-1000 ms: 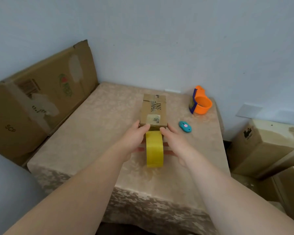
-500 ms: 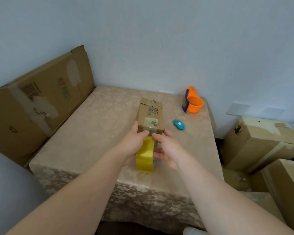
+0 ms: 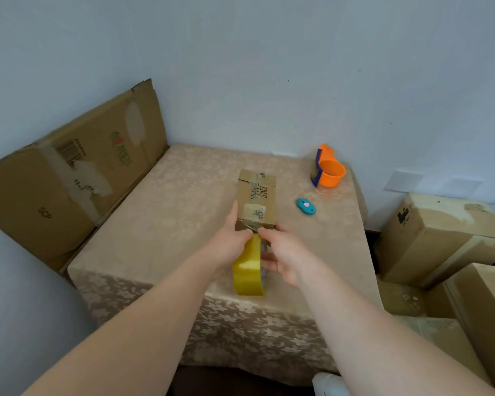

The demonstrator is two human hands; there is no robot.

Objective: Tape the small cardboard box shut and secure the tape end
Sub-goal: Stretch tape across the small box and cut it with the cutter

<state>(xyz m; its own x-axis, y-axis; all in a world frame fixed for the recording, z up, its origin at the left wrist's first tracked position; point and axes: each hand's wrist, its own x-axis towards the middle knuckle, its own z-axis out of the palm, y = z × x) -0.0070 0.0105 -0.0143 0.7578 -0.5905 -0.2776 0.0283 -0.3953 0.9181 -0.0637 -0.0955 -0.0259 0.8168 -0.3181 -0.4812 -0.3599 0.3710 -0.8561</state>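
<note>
Gripping: both hands grasp the yellow tape roll [image 3: 247, 268] upright at the table's [image 3: 160, 224] near edge; left hand [image 3: 226, 247] and right hand [image 3: 283, 257] flank it, thumbs at the box's near end, probably to anchor the tape start.
Small cardboard box [image 3: 257, 200]: mid-table, just beyond the roll, flaps closed; contents unseen.
Right, farther: teal cutter [image 3: 305, 205].
Far corner: orange dispenser [image 3: 327, 170], parked.

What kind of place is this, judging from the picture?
Probably a home packing corner or storeroom: a cloth-covered table against a bare wall, stacked cardboard boxes beside it, and a flattened carton leaning at its left.
</note>
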